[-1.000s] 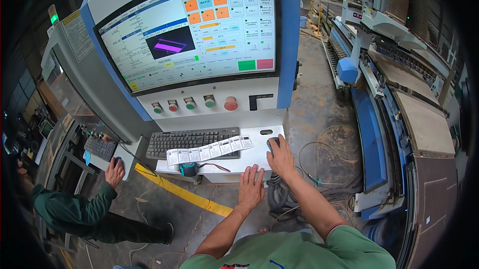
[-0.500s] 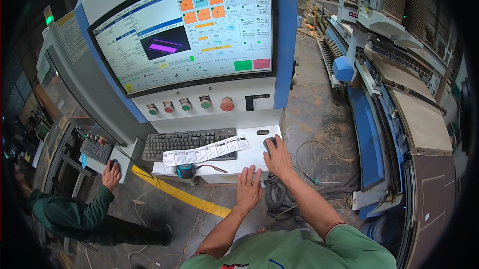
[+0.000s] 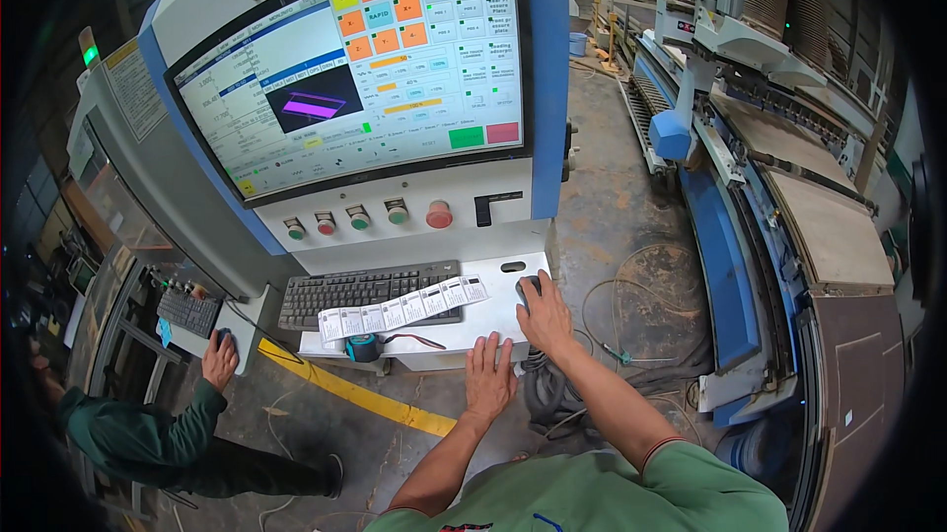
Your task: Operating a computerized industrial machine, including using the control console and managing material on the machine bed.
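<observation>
My right hand (image 3: 547,317) rests over a dark computer mouse (image 3: 529,286) at the right end of the white shelf (image 3: 449,337). Fingers extended, my left hand (image 3: 490,379) lies against the shelf's front edge and holds nothing. A black keyboard (image 3: 340,291) sits to the left of the mouse. Across its lower right part runs a strip of printed white labels (image 3: 402,309). Beside the strip's left end is a teal and black tape measure (image 3: 363,347). Above the shelf, a large control screen (image 3: 306,152) shows a purple panel drawing and orange buttons.
Push buttons and a red stop knob (image 3: 439,214) line the console under the screen. At left, a person in dark green (image 3: 148,433) has one hand on another mouse. A machine with a blue side panel (image 3: 725,266) and wooden boards stands at right. Hoses (image 3: 552,394) lie on the floor.
The whole view has shifted slightly, so the console appears a little further left and lower. My hands keep nearly the same places on the mouse and shelf edge.
</observation>
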`<state>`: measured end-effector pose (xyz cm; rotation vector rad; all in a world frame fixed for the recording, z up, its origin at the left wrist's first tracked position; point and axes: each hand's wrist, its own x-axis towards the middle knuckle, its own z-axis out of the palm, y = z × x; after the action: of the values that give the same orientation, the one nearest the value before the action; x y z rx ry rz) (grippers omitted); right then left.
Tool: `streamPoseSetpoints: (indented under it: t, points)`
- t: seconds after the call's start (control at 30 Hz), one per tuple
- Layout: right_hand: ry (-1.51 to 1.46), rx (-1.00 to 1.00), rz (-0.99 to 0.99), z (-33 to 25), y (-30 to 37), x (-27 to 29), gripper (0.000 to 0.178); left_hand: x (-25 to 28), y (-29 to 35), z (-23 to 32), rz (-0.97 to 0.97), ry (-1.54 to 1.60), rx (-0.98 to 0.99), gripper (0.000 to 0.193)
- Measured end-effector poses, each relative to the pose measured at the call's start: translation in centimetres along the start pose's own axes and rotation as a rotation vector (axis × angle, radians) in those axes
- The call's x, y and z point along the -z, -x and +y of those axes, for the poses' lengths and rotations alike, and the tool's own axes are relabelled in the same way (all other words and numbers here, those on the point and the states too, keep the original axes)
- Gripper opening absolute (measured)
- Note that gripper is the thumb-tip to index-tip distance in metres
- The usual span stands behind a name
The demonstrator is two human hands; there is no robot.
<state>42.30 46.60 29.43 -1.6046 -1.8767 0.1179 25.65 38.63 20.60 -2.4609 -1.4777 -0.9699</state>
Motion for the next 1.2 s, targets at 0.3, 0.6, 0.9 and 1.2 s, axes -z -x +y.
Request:
streamPoseSetpoints:
  t: [0.3, 0.6, 0.9, 1.2]
  points:
    - [0.007, 0.01, 0.055, 1.5, -0.5, -1.9, 0.047, -0.4, -0.5, -1.2, -0.011, 0.09, -0.071, 0.08]
    - [-0.051, -0.072, 0.054, 0.1, -0.5, 0.6, 0.049, -0.2, -1.6, 0.2, 0.024, -0.013, -0.086, 0.08]
    - [-0.065, -0.038, 0.072, -0.3, 0.1, 0.3, 0.048, 0.3, -1.1, 0.3, 0.072, -0.029, -0.094, 0.074]
    - [-0.191, -0.043, 0.094, 0.2, 0.5, 0.8, 0.054, 0.5, -1.2, 0.2, 0.083, -0.023, -0.118, 0.068]
